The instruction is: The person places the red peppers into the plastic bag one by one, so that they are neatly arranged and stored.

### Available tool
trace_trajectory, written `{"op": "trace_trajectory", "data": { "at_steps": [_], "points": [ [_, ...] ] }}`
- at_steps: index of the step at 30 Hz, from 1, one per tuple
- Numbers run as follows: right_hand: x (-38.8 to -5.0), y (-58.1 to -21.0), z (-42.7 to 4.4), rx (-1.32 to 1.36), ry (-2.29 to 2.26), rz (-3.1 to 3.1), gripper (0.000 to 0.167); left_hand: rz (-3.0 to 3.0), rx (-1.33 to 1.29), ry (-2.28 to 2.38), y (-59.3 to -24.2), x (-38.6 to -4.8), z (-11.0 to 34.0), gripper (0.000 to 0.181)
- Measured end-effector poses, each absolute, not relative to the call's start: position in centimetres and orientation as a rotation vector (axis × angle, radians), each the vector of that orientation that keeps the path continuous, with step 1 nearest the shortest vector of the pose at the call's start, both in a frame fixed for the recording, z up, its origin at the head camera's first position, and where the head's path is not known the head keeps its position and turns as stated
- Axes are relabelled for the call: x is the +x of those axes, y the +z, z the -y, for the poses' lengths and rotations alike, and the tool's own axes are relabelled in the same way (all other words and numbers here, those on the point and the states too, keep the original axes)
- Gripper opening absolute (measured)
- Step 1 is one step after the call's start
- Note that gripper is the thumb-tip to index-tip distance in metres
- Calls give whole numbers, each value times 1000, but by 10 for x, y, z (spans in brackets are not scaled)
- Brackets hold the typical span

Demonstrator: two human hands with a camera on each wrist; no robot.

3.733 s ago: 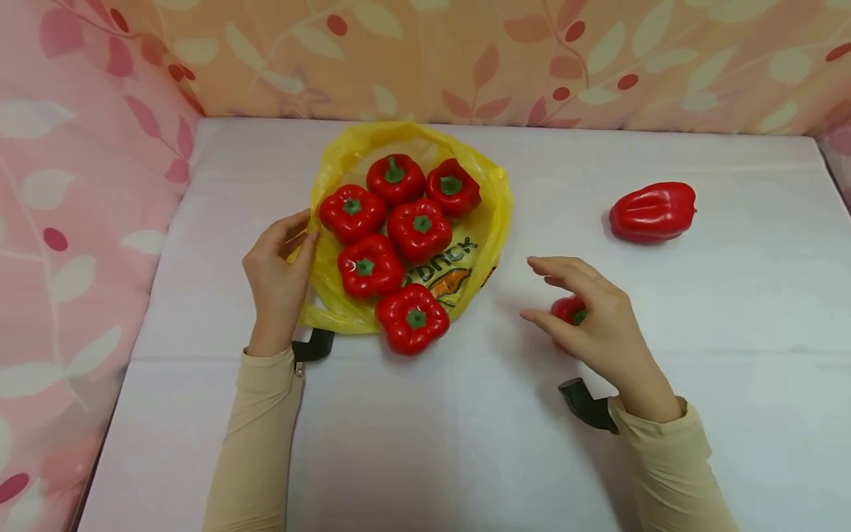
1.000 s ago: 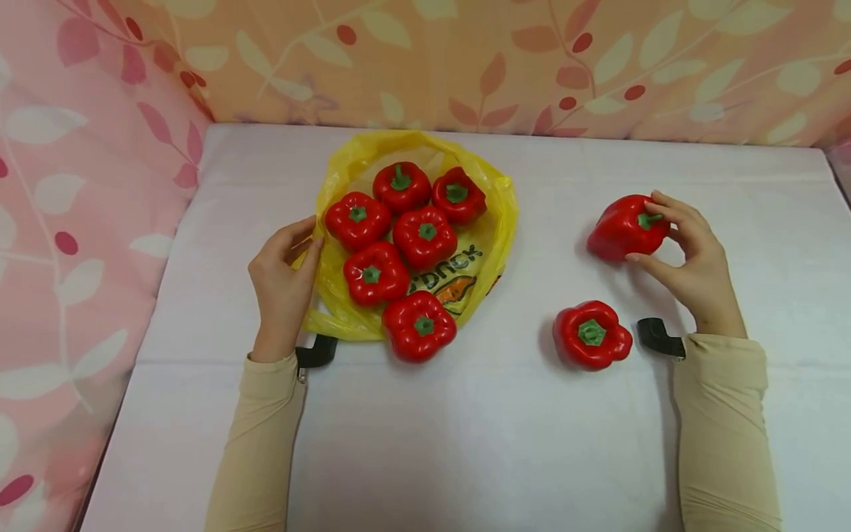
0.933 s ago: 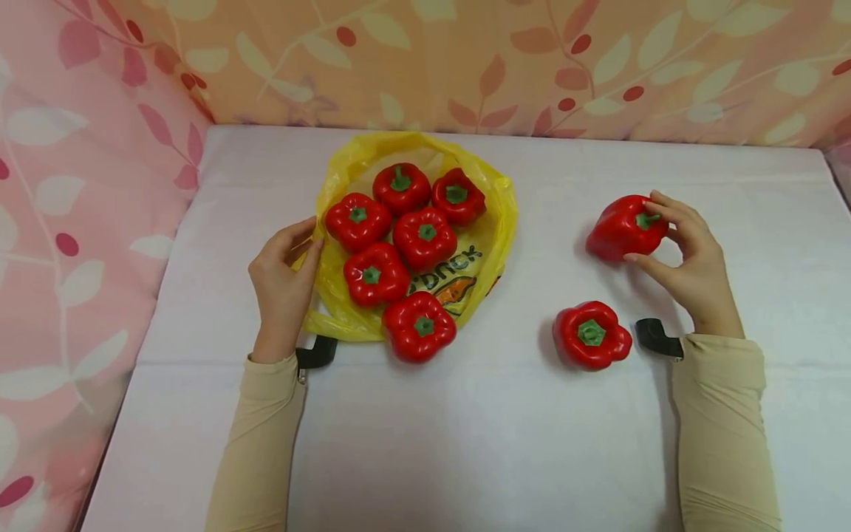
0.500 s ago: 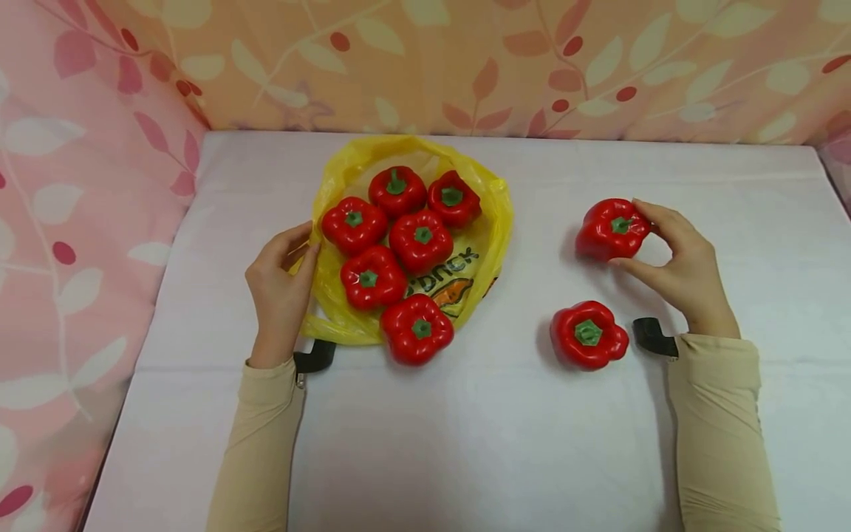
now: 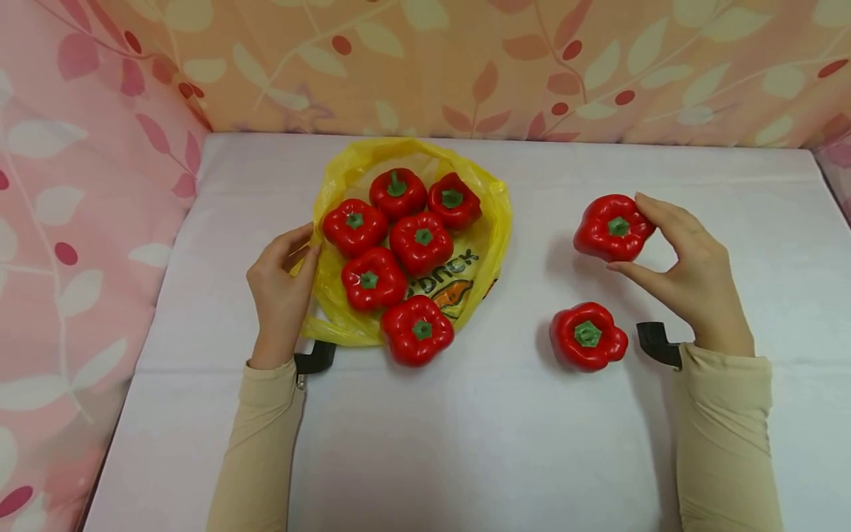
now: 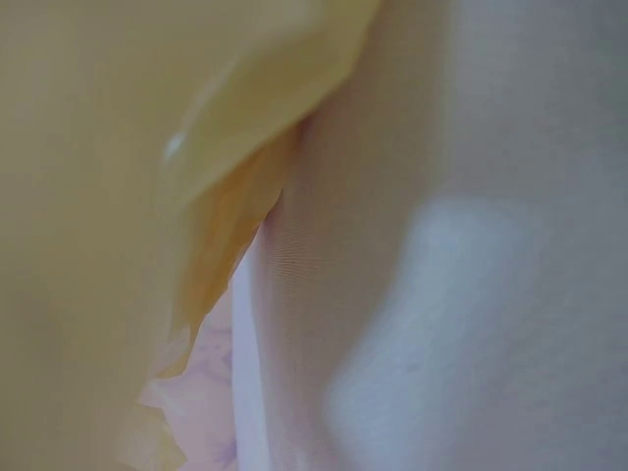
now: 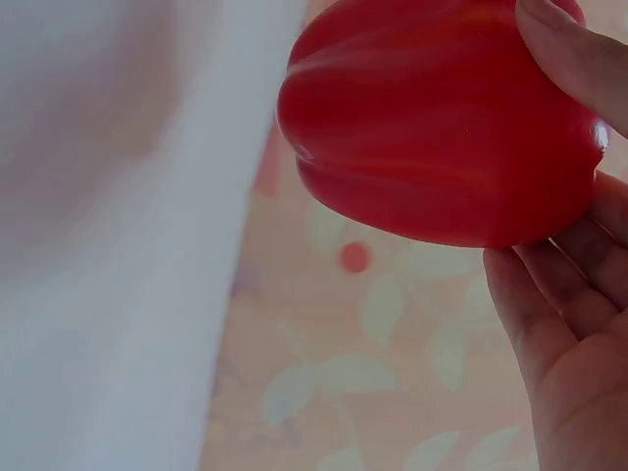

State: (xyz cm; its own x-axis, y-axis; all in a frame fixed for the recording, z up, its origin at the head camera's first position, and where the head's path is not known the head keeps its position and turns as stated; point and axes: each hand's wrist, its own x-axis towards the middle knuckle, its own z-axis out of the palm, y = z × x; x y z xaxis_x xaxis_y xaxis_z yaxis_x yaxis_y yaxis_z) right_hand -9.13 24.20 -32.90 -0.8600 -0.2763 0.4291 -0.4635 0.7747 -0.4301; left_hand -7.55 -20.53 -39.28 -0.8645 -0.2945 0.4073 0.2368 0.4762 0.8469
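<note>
My right hand point(image 5: 691, 266) holds a red bell pepper point(image 5: 613, 227) between thumb and fingers, its green stem facing up in the head view. A shadow lies apart below it, so it hangs above the table. The right wrist view shows the same pepper point(image 7: 432, 128) from the side, gripped at one end. At the left rim of a yellow plastic bag point(image 5: 500, 214), my left hand point(image 5: 282, 288) pinches the film. Several red bell peppers point(image 5: 421, 242) sit stem up in the bag. Another pepper point(image 5: 417, 330) stands at its front edge; whether it rests on the film is hidden.
One more red bell pepper point(image 5: 588, 336) stands on the white-covered table point(image 5: 479, 436), below the held one. Floral cloth point(image 5: 425, 66) hangs along the back and the left side. Black wrist mounts point(image 5: 657, 343) stick out beside both hands.
My right hand went from over the nearer loose pepper to the farther one, which was lying on its side. It gripped that pepper, turned it stem up and raised it. My left hand stayed.
</note>
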Motion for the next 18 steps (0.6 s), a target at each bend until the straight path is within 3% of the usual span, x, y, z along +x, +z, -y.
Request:
{"op": "trace_trajectory", "data": {
  "at_steps": [2, 6, 9, 18],
  "points": [
    [-88, -323, -237, 610, 775, 2586, 90, 2215, 41, -1386, -392, -74, 205, 27],
    [-78, -308, -224, 729, 827, 2505, 65, 2218, 41, -1388, -390, -74, 205, 26],
    [-68, -297, -212, 799, 890, 2431, 75, 2223, 47, -1395, -390, -74, 205, 26],
    [-48, -294, -163, 798, 1156, 2351, 76, 2220, 48, -1393, -391, -74, 205, 26]
  ]
}}
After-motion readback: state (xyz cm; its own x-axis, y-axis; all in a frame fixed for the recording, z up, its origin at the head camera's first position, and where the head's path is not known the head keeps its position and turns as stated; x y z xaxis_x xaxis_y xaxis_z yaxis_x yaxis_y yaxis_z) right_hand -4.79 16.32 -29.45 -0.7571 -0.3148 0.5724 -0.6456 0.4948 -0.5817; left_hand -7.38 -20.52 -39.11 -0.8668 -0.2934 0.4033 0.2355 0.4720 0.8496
